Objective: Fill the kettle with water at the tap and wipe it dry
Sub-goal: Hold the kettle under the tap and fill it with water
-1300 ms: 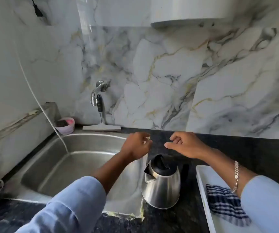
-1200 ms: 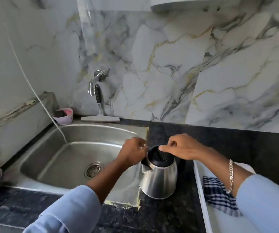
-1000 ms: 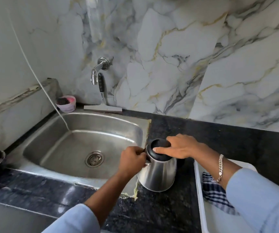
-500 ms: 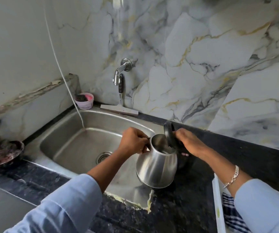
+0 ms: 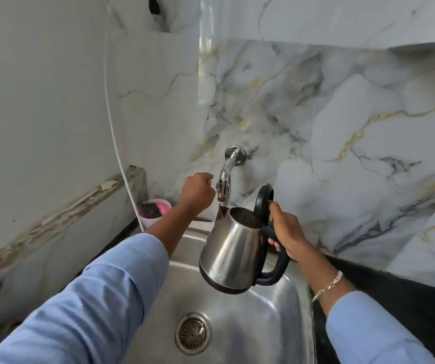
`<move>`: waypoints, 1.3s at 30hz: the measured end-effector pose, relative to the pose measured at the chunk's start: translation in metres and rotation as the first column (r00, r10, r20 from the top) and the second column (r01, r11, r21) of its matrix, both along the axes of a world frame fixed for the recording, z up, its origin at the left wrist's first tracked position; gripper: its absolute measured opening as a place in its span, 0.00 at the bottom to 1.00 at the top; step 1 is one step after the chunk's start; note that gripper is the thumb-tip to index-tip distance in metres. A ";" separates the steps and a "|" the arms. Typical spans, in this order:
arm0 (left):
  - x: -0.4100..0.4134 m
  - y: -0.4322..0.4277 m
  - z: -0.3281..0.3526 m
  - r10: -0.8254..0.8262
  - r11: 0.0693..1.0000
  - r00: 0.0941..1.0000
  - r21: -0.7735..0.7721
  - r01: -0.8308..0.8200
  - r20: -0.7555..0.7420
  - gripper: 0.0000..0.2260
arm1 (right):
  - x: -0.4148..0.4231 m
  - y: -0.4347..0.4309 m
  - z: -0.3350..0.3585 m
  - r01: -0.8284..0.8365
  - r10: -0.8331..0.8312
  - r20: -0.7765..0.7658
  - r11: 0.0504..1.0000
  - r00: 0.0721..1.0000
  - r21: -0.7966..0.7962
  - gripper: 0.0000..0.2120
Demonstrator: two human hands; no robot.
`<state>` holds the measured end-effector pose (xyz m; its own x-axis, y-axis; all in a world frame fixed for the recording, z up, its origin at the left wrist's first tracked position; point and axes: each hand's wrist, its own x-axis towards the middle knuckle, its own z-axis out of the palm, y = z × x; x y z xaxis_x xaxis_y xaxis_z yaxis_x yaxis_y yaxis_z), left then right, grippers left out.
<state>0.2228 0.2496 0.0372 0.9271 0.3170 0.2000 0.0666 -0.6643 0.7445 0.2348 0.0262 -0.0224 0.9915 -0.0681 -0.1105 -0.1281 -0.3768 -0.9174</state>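
A steel kettle (image 5: 231, 252) with a black handle hangs in the air over the sink (image 5: 269, 321), its black lid (image 5: 262, 203) flipped up and open. My right hand (image 5: 287, 232) grips the kettle's handle from the right. The kettle's mouth sits just below the outlet of the chrome wall tap (image 5: 224, 177). My left hand (image 5: 197, 193) is closed in a fist at the tap's left side, fingers against its handle. I see no stream of water.
A pink cup (image 5: 156, 210) holding a dark scrubber stands at the sink's back left corner. A white cord (image 5: 111, 119) runs down the left wall. The drain (image 5: 192, 333) lies below the kettle. Black counter (image 5: 400, 298) extends to the right.
My right hand opened the lid, lifted the kettle off the counter and carried it left under the tap. My left hand let go of the kettle and rose to the tap.
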 end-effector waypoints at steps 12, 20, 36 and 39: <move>0.070 0.024 -0.025 -0.244 0.969 0.969 0.029 0.246 -0.047 0.06 | 0.050 0.054 -0.021 0.188 -0.187 0.033 0.981 0.982 -0.039 0.29; 0.079 0.029 -0.025 -0.296 0.955 0.955 0.000 0.296 -0.026 0.13 | 0.047 0.062 -0.025 0.197 -0.197 0.050 0.980 0.979 -0.003 0.27; 0.072 0.033 -0.002 -0.346 0.930 0.937 -0.156 0.334 -0.055 0.09 | 0.041 0.056 -0.026 0.300 -0.300 0.015 0.954 0.954 0.011 0.29; 0.073 0.032 -0.004 -0.358 0.923 0.931 -0.179 0.341 -0.072 0.08 | 0.041 0.053 -0.027 0.297 -0.297 0.019 0.955 0.955 0.008 0.27</move>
